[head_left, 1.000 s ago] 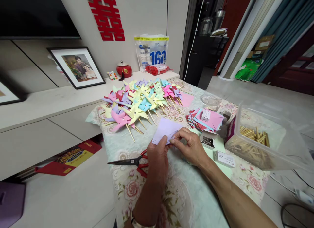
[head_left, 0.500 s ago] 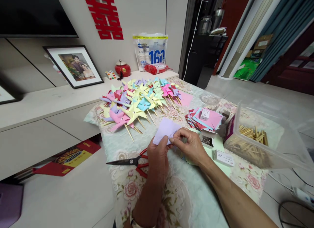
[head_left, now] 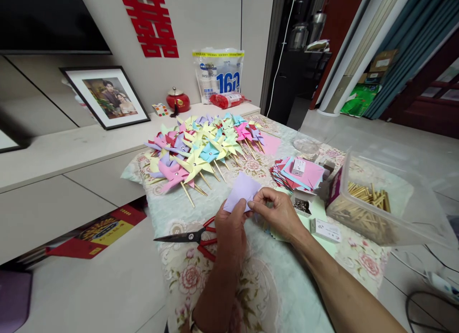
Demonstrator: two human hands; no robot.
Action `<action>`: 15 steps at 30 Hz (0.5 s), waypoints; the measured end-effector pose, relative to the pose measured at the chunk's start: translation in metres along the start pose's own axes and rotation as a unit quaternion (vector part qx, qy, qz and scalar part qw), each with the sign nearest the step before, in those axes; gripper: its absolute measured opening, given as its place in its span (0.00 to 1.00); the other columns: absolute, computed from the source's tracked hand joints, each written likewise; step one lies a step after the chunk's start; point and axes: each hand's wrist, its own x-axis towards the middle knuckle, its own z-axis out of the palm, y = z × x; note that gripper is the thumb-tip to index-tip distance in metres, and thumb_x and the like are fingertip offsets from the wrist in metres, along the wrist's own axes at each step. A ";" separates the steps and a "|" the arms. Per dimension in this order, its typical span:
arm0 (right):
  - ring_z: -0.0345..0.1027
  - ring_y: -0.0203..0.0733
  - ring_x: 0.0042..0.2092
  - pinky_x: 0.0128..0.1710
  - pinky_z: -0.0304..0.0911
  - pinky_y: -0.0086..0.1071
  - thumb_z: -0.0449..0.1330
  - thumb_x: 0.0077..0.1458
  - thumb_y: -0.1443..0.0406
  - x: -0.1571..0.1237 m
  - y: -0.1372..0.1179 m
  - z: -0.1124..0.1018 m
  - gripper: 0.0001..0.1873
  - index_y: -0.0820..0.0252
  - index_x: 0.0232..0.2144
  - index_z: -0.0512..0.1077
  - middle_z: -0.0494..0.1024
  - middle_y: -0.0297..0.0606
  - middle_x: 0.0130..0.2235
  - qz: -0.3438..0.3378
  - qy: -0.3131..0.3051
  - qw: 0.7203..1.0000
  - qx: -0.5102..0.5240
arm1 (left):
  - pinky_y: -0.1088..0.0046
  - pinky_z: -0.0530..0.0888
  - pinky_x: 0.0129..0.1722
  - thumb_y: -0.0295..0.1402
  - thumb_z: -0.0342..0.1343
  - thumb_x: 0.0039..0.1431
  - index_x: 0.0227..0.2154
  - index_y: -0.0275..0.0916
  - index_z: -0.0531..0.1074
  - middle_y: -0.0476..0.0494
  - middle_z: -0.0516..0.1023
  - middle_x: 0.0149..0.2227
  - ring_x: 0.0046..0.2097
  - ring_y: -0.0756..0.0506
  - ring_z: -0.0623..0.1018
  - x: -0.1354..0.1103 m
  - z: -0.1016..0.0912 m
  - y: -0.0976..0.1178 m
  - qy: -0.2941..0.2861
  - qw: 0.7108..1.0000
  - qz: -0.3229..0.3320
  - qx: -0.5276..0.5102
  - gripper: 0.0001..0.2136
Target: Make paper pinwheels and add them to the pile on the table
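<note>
A lilac paper square (head_left: 241,188) is held above the table between both hands. My left hand (head_left: 233,227) grips its lower left part, thumb on top. With thumb and fingers closed, my right hand (head_left: 276,208) pinches the right edge of the same paper. Red-handled scissors (head_left: 191,236) lie beside my left wrist, blades toward the left. Beyond the hands lies a pile of finished paper pinwheels (head_left: 201,153) on wooden sticks. An open small box of metal fasteners (head_left: 301,206) is just right of my right hand.
At the right stands a clear plastic bin (head_left: 366,223) of wooden sticks. A stack of coloured paper squares (head_left: 304,175) has a small white box (head_left: 298,167) on top. Another white box (head_left: 325,230) lies on pale green paper (head_left: 317,216). A floral tablecloth (head_left: 193,275) covers the table.
The view has shifted very slightly. Both hands stay on the lilac paper, with hardly any movement of the fingers.
</note>
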 end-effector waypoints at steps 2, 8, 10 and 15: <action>0.71 0.40 0.31 0.35 0.63 0.33 0.62 0.54 0.65 0.000 0.000 0.000 0.07 0.58 0.24 0.73 0.79 0.34 0.26 0.004 0.000 1.000 0.005 | 0.71 0.71 0.31 0.33 0.67 0.44 0.34 0.40 0.77 0.46 0.80 0.34 0.34 0.45 0.76 0.000 0.000 0.000 0.003 1.000 0.000 0.004 0.12; 0.71 0.40 0.30 0.34 0.62 0.32 0.62 0.53 0.65 0.001 -0.001 -0.001 0.07 0.58 0.23 0.72 0.79 0.34 0.25 0.012 0.004 1.000 -0.004 | 0.73 0.71 0.31 0.33 0.69 0.42 0.32 0.39 0.75 0.49 0.78 0.31 0.32 0.47 0.75 0.001 0.001 -0.002 0.012 1.000 0.005 0.021 0.13; 0.71 0.39 0.30 0.33 0.62 0.31 0.62 0.53 0.65 0.001 -0.002 -0.002 0.07 0.58 0.23 0.72 0.79 0.34 0.25 0.020 0.004 1.000 -0.002 | 0.73 0.70 0.30 0.33 0.69 0.42 0.31 0.38 0.75 0.49 0.78 0.30 0.31 0.47 0.75 0.001 0.000 -0.004 0.012 1.000 0.008 0.023 0.12; 0.68 0.38 0.29 0.32 0.60 0.30 0.62 0.51 0.63 0.001 -0.003 -0.002 0.08 0.58 0.23 0.72 0.78 0.34 0.24 0.035 0.004 0.999 0.007 | 0.74 0.71 0.30 0.33 0.69 0.42 0.30 0.37 0.75 0.50 0.77 0.29 0.30 0.48 0.74 0.003 -0.001 -0.007 0.007 0.999 0.018 0.033 0.12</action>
